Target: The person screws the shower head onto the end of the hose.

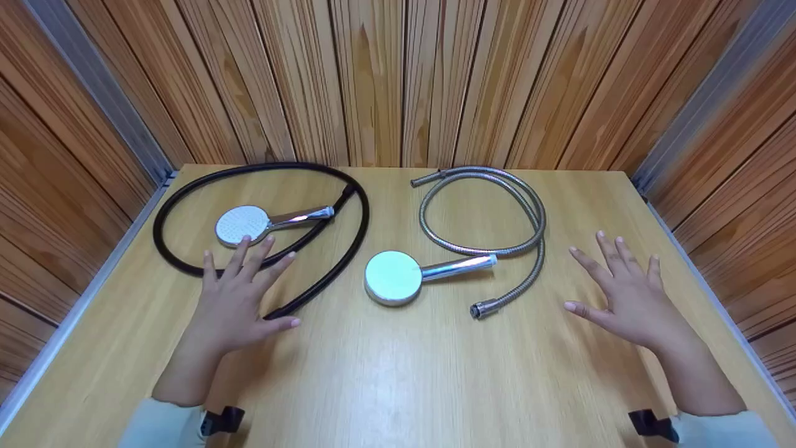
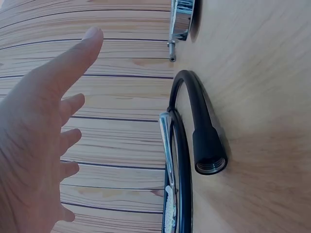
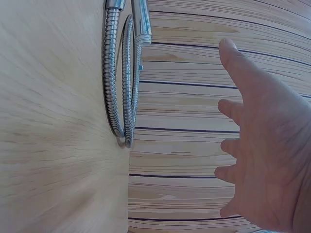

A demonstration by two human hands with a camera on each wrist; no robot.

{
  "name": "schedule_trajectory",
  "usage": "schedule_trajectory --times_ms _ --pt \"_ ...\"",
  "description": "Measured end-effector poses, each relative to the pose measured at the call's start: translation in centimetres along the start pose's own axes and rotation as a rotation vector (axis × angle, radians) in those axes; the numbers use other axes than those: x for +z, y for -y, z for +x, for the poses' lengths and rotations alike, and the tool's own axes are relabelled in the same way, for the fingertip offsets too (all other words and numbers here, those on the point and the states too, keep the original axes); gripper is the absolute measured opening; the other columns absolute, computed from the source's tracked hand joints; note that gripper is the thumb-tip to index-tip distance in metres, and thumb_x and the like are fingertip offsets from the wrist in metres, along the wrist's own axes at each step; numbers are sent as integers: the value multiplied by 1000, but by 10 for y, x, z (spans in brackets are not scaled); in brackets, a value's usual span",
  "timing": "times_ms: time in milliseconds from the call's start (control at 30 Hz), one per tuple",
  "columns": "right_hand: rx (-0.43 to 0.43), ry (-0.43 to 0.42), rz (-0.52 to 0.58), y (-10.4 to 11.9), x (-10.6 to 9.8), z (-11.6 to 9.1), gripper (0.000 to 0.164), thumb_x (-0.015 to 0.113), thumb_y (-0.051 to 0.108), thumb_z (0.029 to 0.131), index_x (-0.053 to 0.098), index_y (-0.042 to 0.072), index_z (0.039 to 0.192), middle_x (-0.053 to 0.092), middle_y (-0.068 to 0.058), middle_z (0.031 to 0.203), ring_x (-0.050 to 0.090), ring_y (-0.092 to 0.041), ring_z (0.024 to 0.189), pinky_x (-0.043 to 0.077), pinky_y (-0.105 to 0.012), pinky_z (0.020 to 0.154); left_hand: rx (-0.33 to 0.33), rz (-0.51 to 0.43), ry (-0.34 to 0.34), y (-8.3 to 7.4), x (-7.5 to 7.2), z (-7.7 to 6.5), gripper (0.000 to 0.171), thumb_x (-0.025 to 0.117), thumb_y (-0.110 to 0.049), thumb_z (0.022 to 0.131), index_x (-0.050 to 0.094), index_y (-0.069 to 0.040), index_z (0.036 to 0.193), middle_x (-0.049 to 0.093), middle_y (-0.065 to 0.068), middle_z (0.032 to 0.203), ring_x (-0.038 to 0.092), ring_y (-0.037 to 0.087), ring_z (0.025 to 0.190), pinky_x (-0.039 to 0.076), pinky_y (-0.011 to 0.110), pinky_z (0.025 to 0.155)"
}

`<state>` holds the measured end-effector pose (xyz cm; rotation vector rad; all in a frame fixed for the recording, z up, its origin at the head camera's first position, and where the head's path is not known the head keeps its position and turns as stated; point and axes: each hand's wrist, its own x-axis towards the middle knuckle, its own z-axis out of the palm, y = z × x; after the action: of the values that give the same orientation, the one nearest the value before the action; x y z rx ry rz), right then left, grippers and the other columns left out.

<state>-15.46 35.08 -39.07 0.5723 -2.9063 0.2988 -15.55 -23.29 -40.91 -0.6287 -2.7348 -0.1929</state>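
My left hand [image 1: 235, 303] hovers over the table with its fingers spread, nearest to a coiled black shower hose [image 1: 364, 230]. Inside that coil lies a flat shower head [image 1: 242, 224], its handle resting across the hose. In the left wrist view the hose's threaded black end [image 2: 210, 150] faces the camera. A second, round shower head [image 1: 393, 277] with a chrome handle lies at mid-table. Behind it and to its right is a coiled metal shower hose [image 1: 540, 218]. My right hand [image 1: 634, 298], also spread and holding nothing, is to the right of this hose.
Everything lies on a light wooden table [image 1: 373, 386]. A wood-plank wall [image 1: 373, 81] rises along the back edge, and more planks stand at both sides. Metal strips [image 1: 715, 274] run along the table's side edges.
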Motion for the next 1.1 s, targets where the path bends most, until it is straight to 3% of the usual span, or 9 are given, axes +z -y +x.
schedule_trajectory --times_ms 267,633,933,1100 --pt "-37 -31 89 1 3 1 84 74 47 83 34 21 153 12 -22 160 9 -49 143 -11 -72 102 22 -49 -26 -5 4 8 97 61 -81 69 42 -29 148 24 12 158 17 43 143 8 80 98" --pt "-59 -49 192 -1 8 3 91 82 43 76 36 23 152 17 -22 159 13 -46 144 -1 -67 109 29 -162 -19 -12 11 21 100 66 -80 66 38 -33 150 23 12 159 14 42 145 8 80 98" --pt "-118 -84 266 -3 15 6 94 88 34 71 40 16 149 25 -22 156 18 -46 143 5 -64 111 23 -206 21 -21 19 30 102 63 -82 67 34 -34 152 25 6 159 16 39 145 8 78 100" --pt "-136 -94 331 -2 18 7 90 89 28 70 44 12 146 35 -24 151 25 -50 138 11 -65 110 39 -282 20 -27 24 36 99 72 -73 67 39 -31 150 23 5 159 19 39 143 12 76 101"
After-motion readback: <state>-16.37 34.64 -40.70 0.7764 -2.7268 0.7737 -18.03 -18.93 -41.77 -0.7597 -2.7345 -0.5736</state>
